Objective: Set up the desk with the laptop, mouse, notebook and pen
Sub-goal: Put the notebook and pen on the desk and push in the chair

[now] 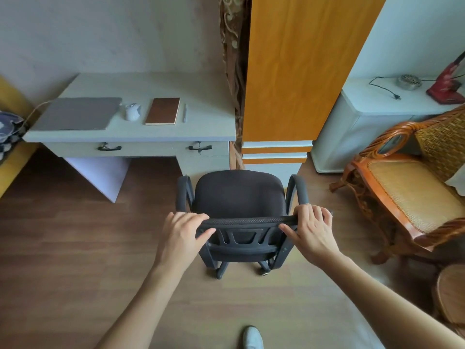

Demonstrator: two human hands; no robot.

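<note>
Both sets of fingers curl over the top rail of a black mesh-backed office chair with looped armrests (239,195): the left hand (182,235) clamps the rail's left end, thumb underneath, and the right hand (312,231) grips the right end the same way. The chair stands on brown wood-plank flooring (63,248), off the right front corner of a pale grey-white desk with two black drawer handles (156,83). On the desktop, left to right in a row: a closed flat grey laptop (76,113), a white computer mouse (132,111) just beside it, a brown rectangular notebook (163,111), and a slim pale pen (184,112) near the notebook's right edge. No writing is readable anywhere. An orange wood-grain cabinet (302,66) rises behind the chair; a woven rattan armchair (412,187) sits close on the right, while bare floor lies open to the left
</note>
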